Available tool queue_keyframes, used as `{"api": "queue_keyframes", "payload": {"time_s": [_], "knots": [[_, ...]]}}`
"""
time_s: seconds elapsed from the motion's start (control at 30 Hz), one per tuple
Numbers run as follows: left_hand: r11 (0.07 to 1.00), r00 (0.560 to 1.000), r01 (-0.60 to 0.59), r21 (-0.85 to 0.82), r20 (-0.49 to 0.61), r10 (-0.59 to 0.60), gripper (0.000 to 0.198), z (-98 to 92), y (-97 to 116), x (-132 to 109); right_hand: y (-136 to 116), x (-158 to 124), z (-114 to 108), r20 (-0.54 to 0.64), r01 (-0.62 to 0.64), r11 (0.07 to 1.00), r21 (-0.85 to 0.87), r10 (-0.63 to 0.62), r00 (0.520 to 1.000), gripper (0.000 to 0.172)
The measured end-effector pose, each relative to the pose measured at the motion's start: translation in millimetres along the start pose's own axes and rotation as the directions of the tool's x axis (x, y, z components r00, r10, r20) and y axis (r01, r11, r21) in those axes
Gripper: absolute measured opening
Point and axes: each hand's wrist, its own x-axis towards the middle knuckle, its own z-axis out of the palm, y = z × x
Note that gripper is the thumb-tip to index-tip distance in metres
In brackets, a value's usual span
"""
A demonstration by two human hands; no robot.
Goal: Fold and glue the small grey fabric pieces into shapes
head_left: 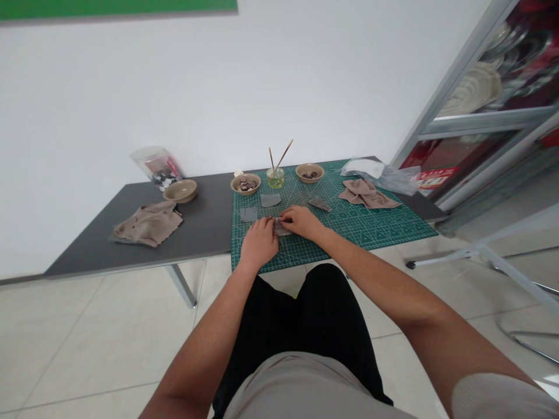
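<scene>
Sitting at the near part of the green cutting mat (345, 230), small grey sheet (283, 231) lies between the two hands, under or against the fingertips. Left hand (261, 240) fingers close together at its left edge; right hand (301, 221) thumb and index narrow near its upper edge; can't tell if either grips. Just beyond, two grey squares (271, 200); farther back, glass jar (275, 179) with two sticks (285, 152), between two bowls (310, 178).

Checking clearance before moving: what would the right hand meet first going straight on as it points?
Probably the left hand: the right hand points toward it across the small greyish piece, though exact depth is unclear.
</scene>
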Motion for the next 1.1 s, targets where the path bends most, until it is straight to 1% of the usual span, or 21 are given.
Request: {"api": "queue_keyframes", "payload": {"time_s": [0.13,0.23,0.3,0.37,0.43,0.57,0.63,0.7,0.83,0.97,1.1], "knots": [[1.0,1.0,0.001,0.003,0.009,-0.001,0.042,1.2,0,0,-6,-13,4,-0.02,0.013,0.999,0.049,-0.012,1.0,0.014],[1.0,1.0,-0.005,0.009,0.01,0.004,0.042,2.0,0,-1,3,-28,-4,-0.004,0.048,0.995,0.082,-0.047,0.999,0.014],[1.0,1.0,-0.01,0.017,0.006,0.01,0.042,2.3,-1,-1,13,-33,-10,-0.015,0.035,0.995,0.088,-0.034,0.999,0.014],[0.999,1.0,-0.018,0.026,0.002,0.018,0.042,2.5,-1,-1,21,-30,-14,-0.025,0.001,0.997,0.079,0.001,1.0,0.013],[0.999,1.0,-0.023,0.034,-0.002,0.023,0.042,2.5,-1,-1,23,-22,-13,-0.027,-0.02,0.998,0.061,0.022,0.999,0.013],[0.999,1.0,-0.016,0.035,0.006,0.016,0.041,2.4,-1,-1,8,-7,-3,-0.01,-0.014,1.0,0.028,0.015,1.0,0.014],[1.0,1.0,-0.009,0.03,0.008,0.009,0.042,2.0,0,-1,-1,-8,1,-0.012,-0.007,0.999,0.043,0.008,1.0,0.014],[1.0,1.0,-0.005,0.025,0.008,0.005,0.042,1.6,0,-1,-4,-15,2,-0.012,0.007,0.998,0.068,-0.006,1.0,0.014],[0.999,1.0,-0.018,0.031,0.018,0.017,0.042,1.6,0,-1,7,-28,-6,0.001,0.032,0.996,0.083,-0.032,0.999,0.013],[0.999,1.0,-0.022,0.035,0.008,0.022,0.044,2.4,-1,-1,16,-20,-13,-0.001,-0.001,0.999,0.047,0.001,1.0,0.013],[0.999,1.0,-0.021,0.029,0.019,0.021,0.048,2.1,-2,0,7,-13,-8,-0.019,-0.018,0.999,0.045,0.019,1.0,0.014]]}}
